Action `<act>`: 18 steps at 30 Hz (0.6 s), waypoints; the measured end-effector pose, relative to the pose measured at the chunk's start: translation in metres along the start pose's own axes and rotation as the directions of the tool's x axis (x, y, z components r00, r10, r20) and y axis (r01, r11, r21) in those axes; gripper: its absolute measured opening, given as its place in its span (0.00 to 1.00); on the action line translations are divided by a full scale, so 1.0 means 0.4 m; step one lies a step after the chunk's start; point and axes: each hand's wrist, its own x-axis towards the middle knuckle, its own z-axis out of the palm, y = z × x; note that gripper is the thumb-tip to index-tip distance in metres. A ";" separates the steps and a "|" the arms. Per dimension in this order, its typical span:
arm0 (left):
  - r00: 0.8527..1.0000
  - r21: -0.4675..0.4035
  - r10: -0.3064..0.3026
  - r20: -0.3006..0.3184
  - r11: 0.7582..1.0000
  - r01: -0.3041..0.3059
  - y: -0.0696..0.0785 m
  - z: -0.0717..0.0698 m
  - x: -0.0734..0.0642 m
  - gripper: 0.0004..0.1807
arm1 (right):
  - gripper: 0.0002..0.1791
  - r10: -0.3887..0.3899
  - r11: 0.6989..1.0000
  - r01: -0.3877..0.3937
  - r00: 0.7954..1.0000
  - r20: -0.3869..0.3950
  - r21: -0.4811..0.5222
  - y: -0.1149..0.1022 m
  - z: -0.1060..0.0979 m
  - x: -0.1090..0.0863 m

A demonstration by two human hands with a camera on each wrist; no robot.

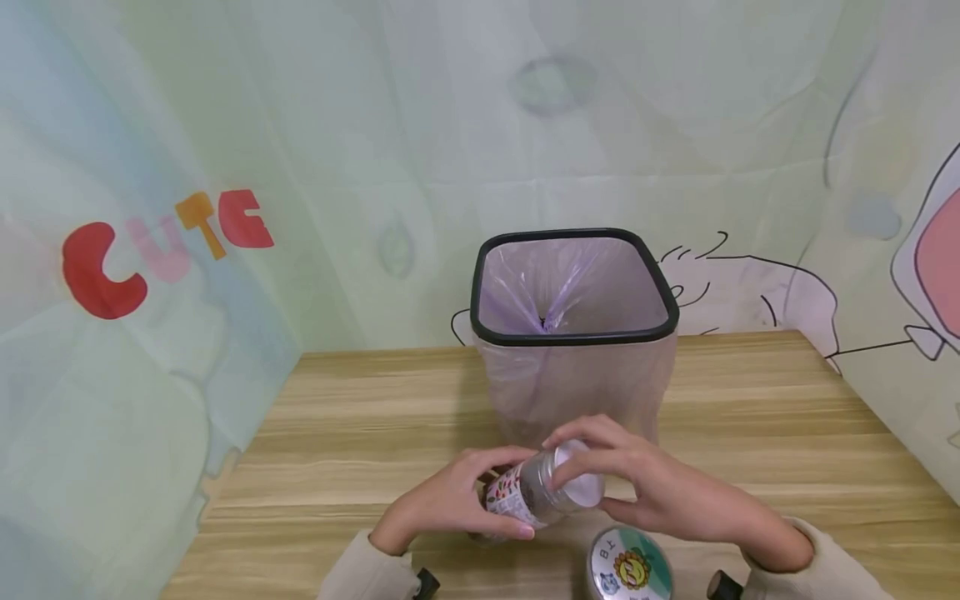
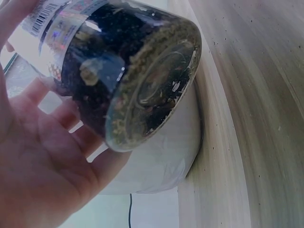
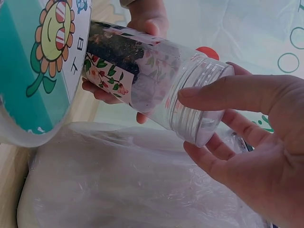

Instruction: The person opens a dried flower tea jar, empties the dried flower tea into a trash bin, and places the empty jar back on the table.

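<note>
A clear plastic jar (image 1: 528,492) with a floral label lies tilted between the two hands, its threaded mouth toward the right. Dark dried bits, perhaps tea, gather at its base, which shows in the left wrist view (image 2: 156,95). My left hand (image 1: 457,496) grips the jar round its labelled body. At the threaded neck (image 3: 190,104), the thumb and fingers of my right hand (image 1: 652,483) hold the rim from opposite sides. A whitish cover or seal (image 1: 581,475) shows across the mouth; whether the fingers pinch it cannot be told.
Behind the hands stands a bin with a black rim (image 1: 573,339) and a pale purple bag lining. A round container with a sunflower cartoon on top (image 1: 630,567) sits near the front of the wooden table (image 1: 337,433). Printed cloth walls surround the table.
</note>
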 end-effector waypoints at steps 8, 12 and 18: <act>1.000 -0.021 0.010 0.010 1.000 -0.010 -0.004 0.003 -0.001 0.38 | 0.39 0.021 0.999 -0.022 0.999 0.024 0.046 -0.001 0.007 0.000; 1.000 -0.014 0.022 0.013 1.000 -0.022 -0.006 0.003 -0.001 0.37 | 0.37 -0.005 1.000 0.004 1.000 0.029 0.015 -0.003 0.011 0.000; 0.999 -0.012 0.031 0.015 0.999 -0.030 -0.008 0.000 0.000 0.38 | 0.35 0.079 0.993 -0.081 0.996 -0.031 -0.083 -0.006 0.020 0.000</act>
